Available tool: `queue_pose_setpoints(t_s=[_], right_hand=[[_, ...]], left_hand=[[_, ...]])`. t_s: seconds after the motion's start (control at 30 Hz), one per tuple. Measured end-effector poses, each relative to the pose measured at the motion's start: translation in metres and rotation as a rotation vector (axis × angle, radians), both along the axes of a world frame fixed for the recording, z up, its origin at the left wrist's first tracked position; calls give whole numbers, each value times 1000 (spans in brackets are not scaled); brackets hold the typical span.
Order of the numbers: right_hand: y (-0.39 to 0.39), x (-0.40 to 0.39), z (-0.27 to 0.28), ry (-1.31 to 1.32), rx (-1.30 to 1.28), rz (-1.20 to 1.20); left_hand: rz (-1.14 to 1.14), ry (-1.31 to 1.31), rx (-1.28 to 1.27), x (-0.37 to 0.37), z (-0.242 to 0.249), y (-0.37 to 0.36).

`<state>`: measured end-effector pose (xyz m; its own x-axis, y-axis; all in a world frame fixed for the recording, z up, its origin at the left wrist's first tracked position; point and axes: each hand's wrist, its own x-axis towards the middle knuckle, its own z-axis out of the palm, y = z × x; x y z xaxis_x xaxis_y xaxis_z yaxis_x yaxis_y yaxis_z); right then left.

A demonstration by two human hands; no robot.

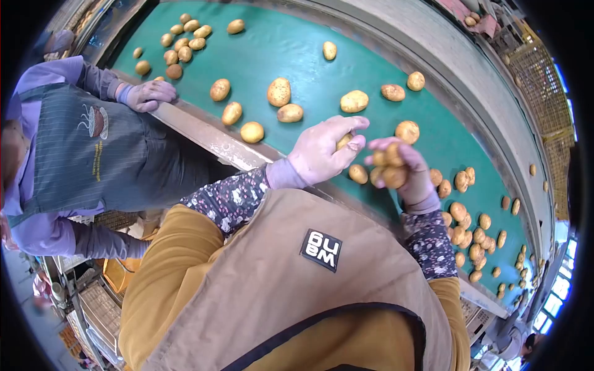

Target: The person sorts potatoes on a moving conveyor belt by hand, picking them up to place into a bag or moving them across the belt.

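Note:
My left hand (322, 150), in a pale purple glove, is curled above the near side of a green conveyor belt (291, 55). A small potato (344, 141) shows between its thumb and fingers. To the right, my gloved right hand (413, 167) is closed around several potatoes (390, 166) and is slightly blurred. One loose potato (357, 174) lies on the belt between my hands. Just beyond the right hand rests a round potato (407, 132). Past my left hand lies a larger oval potato (354, 101).
At left a co-worker in a striped apron (93, 142) rests a gloved hand (148, 94) by the belt's metal edge (210, 133). Potatoes cluster at the far left (184, 54) and down the right side (475, 252). A rail (396, 43) borders the far side.

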<state>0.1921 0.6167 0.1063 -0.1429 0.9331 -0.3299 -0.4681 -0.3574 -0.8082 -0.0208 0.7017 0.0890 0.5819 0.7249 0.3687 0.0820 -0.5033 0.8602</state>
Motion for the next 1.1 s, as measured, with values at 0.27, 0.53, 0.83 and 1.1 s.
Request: queue_pose_setpoints(t_s=[0.27,0.53,0.83,1.1], right_hand=[[-56,6,-7,659,-9,34],[-95,78,-31,639,223,-253],[-111,132,-50,770,327,-348],[-113,171,-63,774,246,-497]], left_hand=[[-380,121,246,39,29,-37],[-220,950,453,71,-33,-5],[-367,735,357,142,-39,-7],[-333,-394,-857,268,-28,166]])
